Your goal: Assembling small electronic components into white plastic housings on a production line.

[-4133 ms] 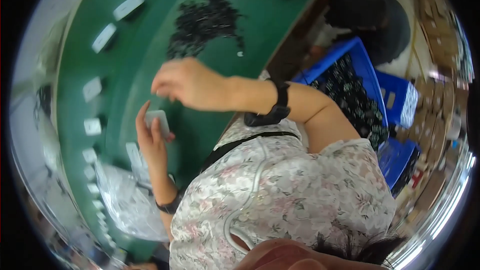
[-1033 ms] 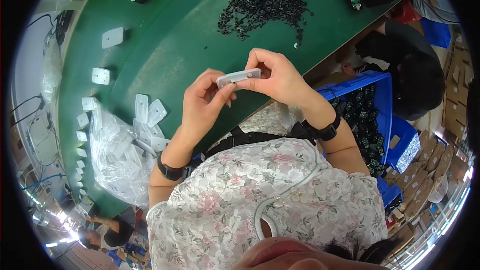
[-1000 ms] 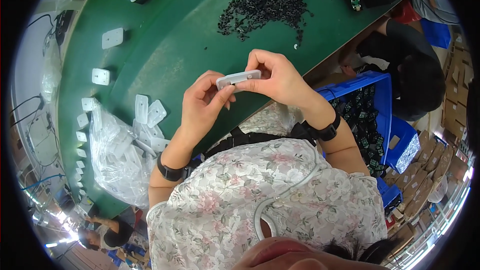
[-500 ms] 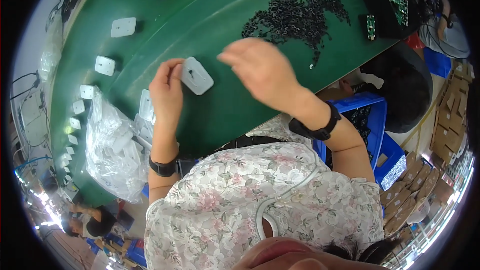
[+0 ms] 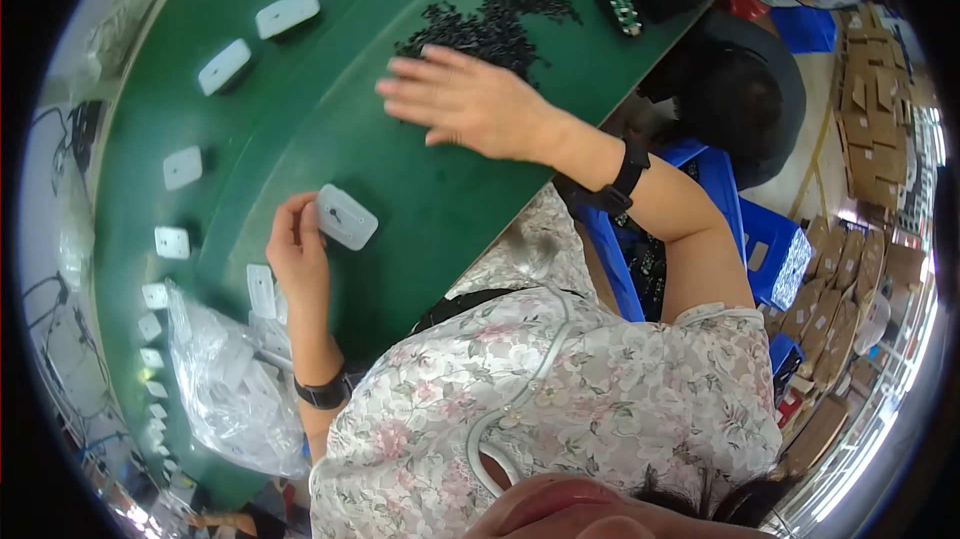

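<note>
- White plastic makes up the rounded plate (image 5: 347,218) held in the left hand (image 5: 300,244); from my end of the link I see it out over the green table (image 5: 430,219), nearer the body than the black pile.
- Left fingers are narrow, pinching the plate by its upper left edge; the rest of it juts out to the right, face showing. I see a small dark mark near its middle but cannot tell whether it is a part or an opening.
- Right hand (image 5: 470,104) is wide: fingers straight out toward the left, thumb apart, back of the hand toward me. I cannot see the palm, nor tell whether it touches the table.
- Beyond that hand I have a pile of small black parts (image 5: 520,14), its near edge partly covered by the fingers.
- Farther right, a green circuit board (image 5: 624,11) lies just beside a black tray.
- Down the left side of the table I count off a curved line of white pieces (image 5: 183,168), spaced apart.
- A clear plastic bag (image 5: 225,384) with pale pieces sits near the left forearm.
- Off the table's right edge, I see a blue bin (image 5: 612,264) and a person in dark clothing (image 5: 785,89).
</note>
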The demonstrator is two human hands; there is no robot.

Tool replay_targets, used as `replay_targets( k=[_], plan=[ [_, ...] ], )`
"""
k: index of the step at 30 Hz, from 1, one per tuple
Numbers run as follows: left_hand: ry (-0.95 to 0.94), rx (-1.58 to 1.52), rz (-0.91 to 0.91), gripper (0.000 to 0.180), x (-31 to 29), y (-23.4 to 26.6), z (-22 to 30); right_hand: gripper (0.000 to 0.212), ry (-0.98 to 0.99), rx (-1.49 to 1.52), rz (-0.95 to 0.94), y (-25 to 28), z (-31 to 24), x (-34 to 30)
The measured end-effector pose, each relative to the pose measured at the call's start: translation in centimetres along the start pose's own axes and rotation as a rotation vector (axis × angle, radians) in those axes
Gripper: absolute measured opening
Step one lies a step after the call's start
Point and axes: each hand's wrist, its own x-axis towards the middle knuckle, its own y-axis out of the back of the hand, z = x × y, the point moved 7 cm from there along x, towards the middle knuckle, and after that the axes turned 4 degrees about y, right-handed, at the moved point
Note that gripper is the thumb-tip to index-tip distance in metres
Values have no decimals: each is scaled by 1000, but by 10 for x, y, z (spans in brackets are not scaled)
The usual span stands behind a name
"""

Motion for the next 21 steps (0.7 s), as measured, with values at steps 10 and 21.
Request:
replay_targets(
  k=[10, 21],
  plan=[
    [-34, 154, -147, 14, 13, -11, 4, 56, 17, -65, 11, 11, 47, -20],
    [-248, 693, 118, 58, -10, -8, 34, 50, -677, -850, -20, 114, 115, -82]
  ],
)
